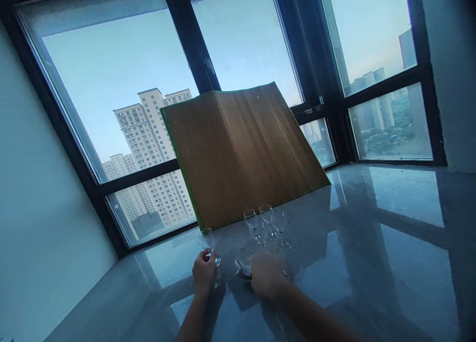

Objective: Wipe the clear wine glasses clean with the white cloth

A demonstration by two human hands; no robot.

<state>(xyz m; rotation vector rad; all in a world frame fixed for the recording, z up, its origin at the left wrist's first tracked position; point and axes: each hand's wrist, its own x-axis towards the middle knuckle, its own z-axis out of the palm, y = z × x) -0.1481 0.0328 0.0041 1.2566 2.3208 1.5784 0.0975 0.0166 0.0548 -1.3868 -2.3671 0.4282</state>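
Observation:
My left hand (pixel 204 272) is closed around the stem of a clear wine glass (pixel 207 239), which stands upright, its foot close to the tiled surface. To the right, my right hand (pixel 268 275) is low over the tiles and smeared by motion. A crumpled white cloth (pixel 243 268) sticks out on the left side of that hand, which looks closed on it. Just beyond my right hand stands a cluster of several upright wine glasses (pixel 277 220), with the lower parts of some hidden or hard to make out.
A large brown woven mat (pixel 245 153) with green edging leans against the dark window frame (pixel 303 39) behind the glasses. Shiny grey tiles (pixel 372 262) spread around, reflecting the windows. A pale wall (pixel 44 198) rises at the left; tall buildings show outside.

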